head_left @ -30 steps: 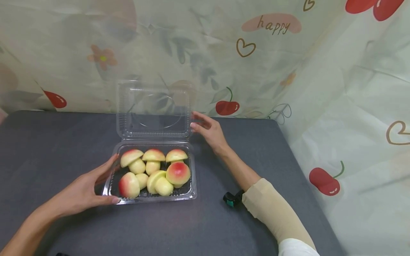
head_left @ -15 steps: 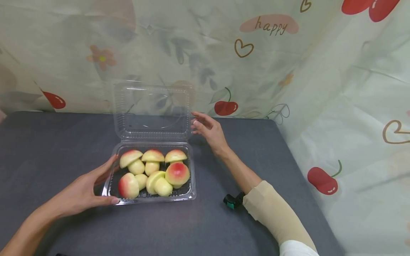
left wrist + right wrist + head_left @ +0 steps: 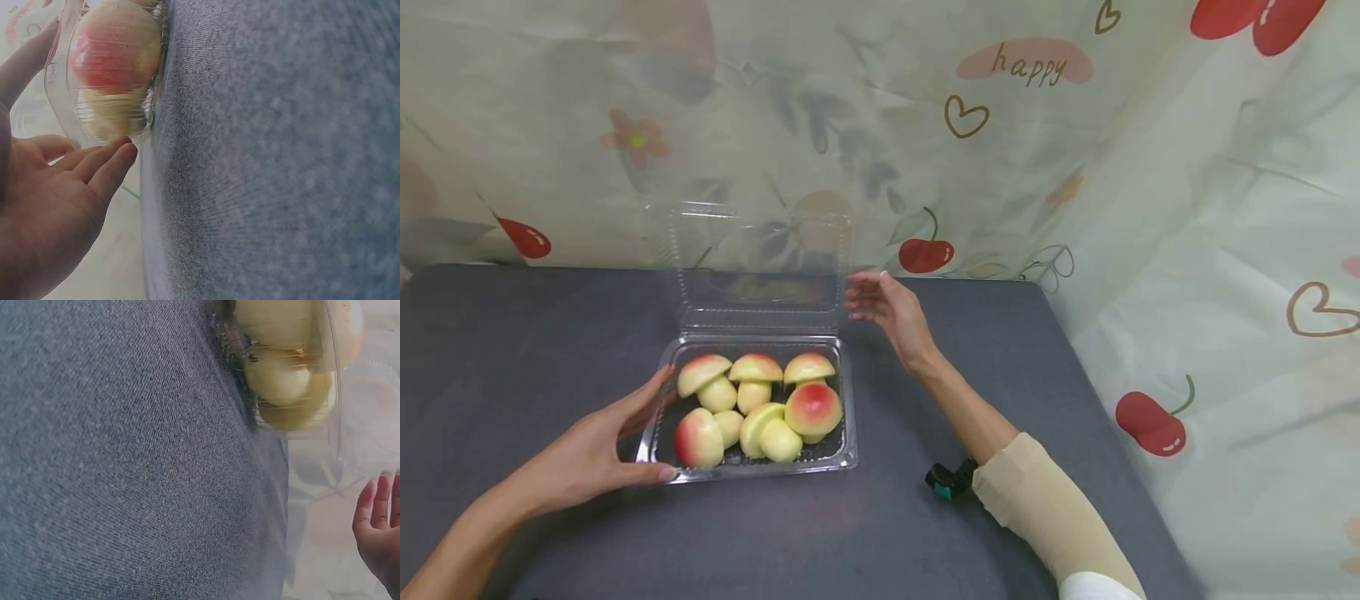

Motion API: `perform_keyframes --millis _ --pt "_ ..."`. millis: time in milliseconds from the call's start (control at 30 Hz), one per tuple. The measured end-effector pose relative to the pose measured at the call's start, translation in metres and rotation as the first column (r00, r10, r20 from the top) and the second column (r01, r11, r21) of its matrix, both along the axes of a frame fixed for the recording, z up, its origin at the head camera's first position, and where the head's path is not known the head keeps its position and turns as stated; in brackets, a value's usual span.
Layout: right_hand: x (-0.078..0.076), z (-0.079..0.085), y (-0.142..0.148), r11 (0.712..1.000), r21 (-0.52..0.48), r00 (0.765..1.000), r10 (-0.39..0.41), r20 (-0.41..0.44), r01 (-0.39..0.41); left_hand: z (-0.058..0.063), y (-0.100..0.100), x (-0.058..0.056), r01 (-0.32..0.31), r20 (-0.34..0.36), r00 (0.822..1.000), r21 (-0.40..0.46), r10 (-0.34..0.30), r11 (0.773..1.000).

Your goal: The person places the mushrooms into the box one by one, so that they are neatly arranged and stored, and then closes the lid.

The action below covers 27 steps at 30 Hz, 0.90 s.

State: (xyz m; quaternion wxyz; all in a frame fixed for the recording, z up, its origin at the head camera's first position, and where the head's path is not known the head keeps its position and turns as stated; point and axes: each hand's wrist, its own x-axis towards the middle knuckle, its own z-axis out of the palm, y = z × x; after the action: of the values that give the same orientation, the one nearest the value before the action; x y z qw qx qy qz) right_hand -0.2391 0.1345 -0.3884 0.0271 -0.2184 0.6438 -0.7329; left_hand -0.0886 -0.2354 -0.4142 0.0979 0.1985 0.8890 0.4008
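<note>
A clear plastic clamshell container [image 3: 760, 472] lies on the table with its hinged lid [image 3: 760, 320] raised at the back. Several pale yellow, mushroom-shaped pieces with red-tinted caps [image 3: 814, 408] fill its base in two rows. My left hand [image 3: 597, 446] holds the base's left side, thumb at the front corner and fingers farther back; the left wrist view shows fingertips [image 3: 128, 152] low against the ribbed wall. By the lid's right edge is my right hand [image 3: 897, 321], fingers loosely bent and thumb raised, holding nothing. In the right wrist view its fingers [image 3: 380, 500] stand apart from the container.
A dark grey cloth covers the table [image 3: 880, 533]. Behind and to the right hangs a printed curtain [image 3: 865, 108] with cherries, hearts and the word "happy". A small black device with a teal patch [image 3: 951, 481] is beside the right forearm.
The lid leans farther back, its top edge lower in view. My right hand's thumb has lifted away from the lid's edge and its fingers have turned. The left hand keeps its hold.
</note>
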Motion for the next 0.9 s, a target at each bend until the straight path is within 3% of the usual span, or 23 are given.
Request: perform_keyframes --millis 567,900 --pt "0.014 -0.001 0.002 0.999 -0.038 1.0 0.004 -0.01 -0.004 -0.004 -0.001 0.002 -0.008 -0.026 1.0 0.006 0.008 1.0" --pt "0.022 0.0 0.004 0.999 0.042 0.999 -0.019 -0.034 0.02 -0.003 0.001 0.0 -0.011 -0.012 1.0 0.0 0.011 1.0"
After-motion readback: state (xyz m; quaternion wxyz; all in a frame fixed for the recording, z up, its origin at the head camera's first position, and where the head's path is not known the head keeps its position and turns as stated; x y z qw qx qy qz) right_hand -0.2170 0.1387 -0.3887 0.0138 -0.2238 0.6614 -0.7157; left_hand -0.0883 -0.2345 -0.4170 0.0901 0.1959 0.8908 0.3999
